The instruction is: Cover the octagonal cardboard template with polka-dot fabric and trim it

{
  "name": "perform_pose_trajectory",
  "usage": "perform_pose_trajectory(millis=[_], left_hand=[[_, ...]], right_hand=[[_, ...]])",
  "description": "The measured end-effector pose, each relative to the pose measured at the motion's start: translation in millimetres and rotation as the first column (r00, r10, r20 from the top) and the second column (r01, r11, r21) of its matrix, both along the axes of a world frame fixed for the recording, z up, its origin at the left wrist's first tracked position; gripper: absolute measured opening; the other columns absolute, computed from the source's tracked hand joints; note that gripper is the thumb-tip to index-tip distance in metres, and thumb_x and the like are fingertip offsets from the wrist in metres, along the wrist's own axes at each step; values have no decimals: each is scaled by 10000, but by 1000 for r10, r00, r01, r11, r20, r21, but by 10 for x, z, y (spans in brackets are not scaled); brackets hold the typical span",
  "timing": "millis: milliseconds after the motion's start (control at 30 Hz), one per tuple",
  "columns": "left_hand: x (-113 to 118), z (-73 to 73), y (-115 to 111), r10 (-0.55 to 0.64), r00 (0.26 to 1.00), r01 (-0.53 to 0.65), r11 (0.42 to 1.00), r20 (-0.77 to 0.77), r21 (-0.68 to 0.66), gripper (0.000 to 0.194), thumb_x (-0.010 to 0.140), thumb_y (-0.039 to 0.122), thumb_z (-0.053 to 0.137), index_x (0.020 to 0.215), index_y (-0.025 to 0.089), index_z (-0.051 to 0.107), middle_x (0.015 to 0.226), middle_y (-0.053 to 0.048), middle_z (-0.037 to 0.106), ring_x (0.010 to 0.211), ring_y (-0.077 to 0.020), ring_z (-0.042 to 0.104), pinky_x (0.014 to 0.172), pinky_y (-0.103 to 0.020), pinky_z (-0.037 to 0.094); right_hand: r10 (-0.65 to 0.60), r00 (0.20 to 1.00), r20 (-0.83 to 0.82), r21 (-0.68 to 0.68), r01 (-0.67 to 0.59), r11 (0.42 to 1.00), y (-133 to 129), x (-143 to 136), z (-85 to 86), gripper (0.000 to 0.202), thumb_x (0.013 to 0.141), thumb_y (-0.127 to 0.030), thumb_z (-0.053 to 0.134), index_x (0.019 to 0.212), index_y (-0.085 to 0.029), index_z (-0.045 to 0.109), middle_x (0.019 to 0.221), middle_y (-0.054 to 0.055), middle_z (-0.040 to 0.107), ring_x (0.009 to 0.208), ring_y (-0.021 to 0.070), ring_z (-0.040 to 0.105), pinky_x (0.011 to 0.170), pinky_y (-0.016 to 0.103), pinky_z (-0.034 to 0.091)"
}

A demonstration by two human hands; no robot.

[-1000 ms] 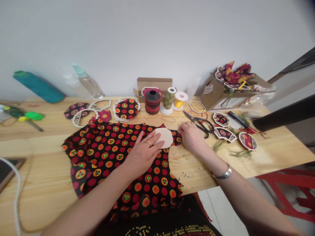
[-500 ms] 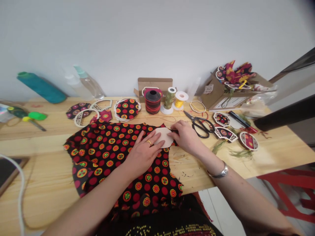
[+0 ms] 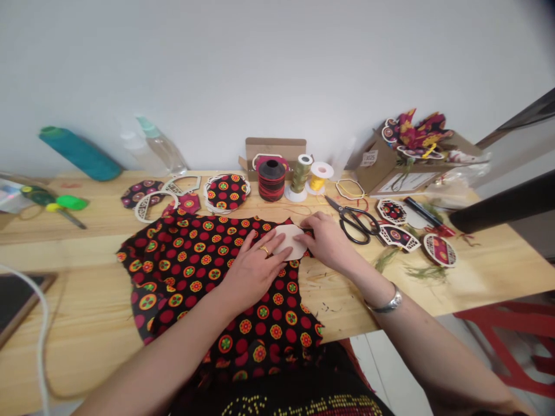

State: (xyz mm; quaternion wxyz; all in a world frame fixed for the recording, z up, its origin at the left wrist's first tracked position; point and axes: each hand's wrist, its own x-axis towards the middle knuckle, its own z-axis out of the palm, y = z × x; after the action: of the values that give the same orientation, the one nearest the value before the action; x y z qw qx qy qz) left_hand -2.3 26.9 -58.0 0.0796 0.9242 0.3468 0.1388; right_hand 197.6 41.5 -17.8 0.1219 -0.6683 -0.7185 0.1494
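A white oval piece (image 3: 292,244), like stiff card, lies on a black cloth (image 3: 203,263) printed with red, orange and green flowers and dots. My left hand (image 3: 254,268), with a gold ring, rests flat with its fingers spread, the fingertips pressing on the card's left part. At the card's right edge, my right hand (image 3: 326,240) has its fingers drawn together in a pinch, the tips on the edge. A bit of cloth shows beside these fingers; whether it is pinched too I cannot tell. Black-handled scissors (image 3: 355,221) lie just right of my right hand.
Thread spools (image 3: 299,179) stand behind the cloth beside a small cardboard box (image 3: 276,149). Finished fabric ornaments (image 3: 399,237) lie at right, near a larger box (image 3: 399,173). A screwdriver (image 3: 54,205) and a teal cone (image 3: 82,155) are at left. A white cable (image 3: 41,323) crosses the left front.
The view has shifted slightly, so everything sits a little further right. Both hands stay in nearly the same place on the card, with no clear change of grip.
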Motion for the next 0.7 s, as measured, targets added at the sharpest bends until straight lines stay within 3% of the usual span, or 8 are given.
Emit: perform_pose_trajectory(millis=[467, 600, 700], left_hand=[[9, 12, 1, -5, 1000, 5, 999, -4, 37, 340, 961, 248, 404, 1245, 236, 592, 1399, -107, 529, 1351, -278, 399, 1103, -583, 260], [15, 20, -3, 7, 1000, -7, 1000, 5, 15, 334, 958, 248, 412, 1234, 239, 601, 1387, -93, 545, 1339, -277, 418, 1103, -577, 265], [17, 23, -5, 9, 1000, -9, 1000, 17, 7, 328, 958, 249, 415, 1221, 236, 610, 1382, -91, 550, 1332, -276, 428, 1104, -573, 266]], right_hand=[[-25, 985, 174, -133, 49, 990, 140, -145, 174, 205, 806, -291, 667, 888, -111, 720, 1043, 145, 648, 1015, 273, 574, 811, 318, 433], [-44, 977, 208, -167, 80, 983, 128, -52, 271, 225, 857, -304, 610, 972, -134, 703, 1082, 121, 647, 959, 226, 618, 782, 284, 441], [-86, 958, 272, -188, 141, 972, 56, 16, 310, 281, 846, -298, 627, 1011, -78, 685, 1081, 178, 642, 930, 272, 639, 722, 311, 447]])
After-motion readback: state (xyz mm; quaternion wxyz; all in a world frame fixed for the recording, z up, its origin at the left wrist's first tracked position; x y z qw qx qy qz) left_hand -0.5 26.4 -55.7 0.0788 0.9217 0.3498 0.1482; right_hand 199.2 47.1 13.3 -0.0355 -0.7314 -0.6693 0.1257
